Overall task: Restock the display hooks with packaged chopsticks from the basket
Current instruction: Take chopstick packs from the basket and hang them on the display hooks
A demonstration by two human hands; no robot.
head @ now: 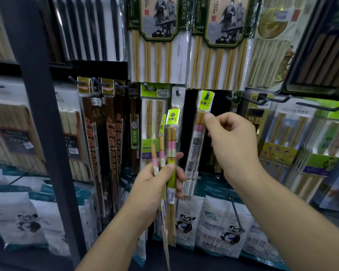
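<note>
Left hand (160, 184) grips a fanned bundle of chopstick packs (171, 141), upright, low at the display's centre. Right hand (229, 137) pinches one more pack (196, 145) just under its green header, which sits on the hook (206, 97) in the lower row, beneath the big bamboo sets (217, 61).

Surely a shop: many packaged chopsticks (157, 45) hung on metal display hooks (321, 106), with barcode labels (190, 165), and bagged goods (219, 227) stacked below.
</note>
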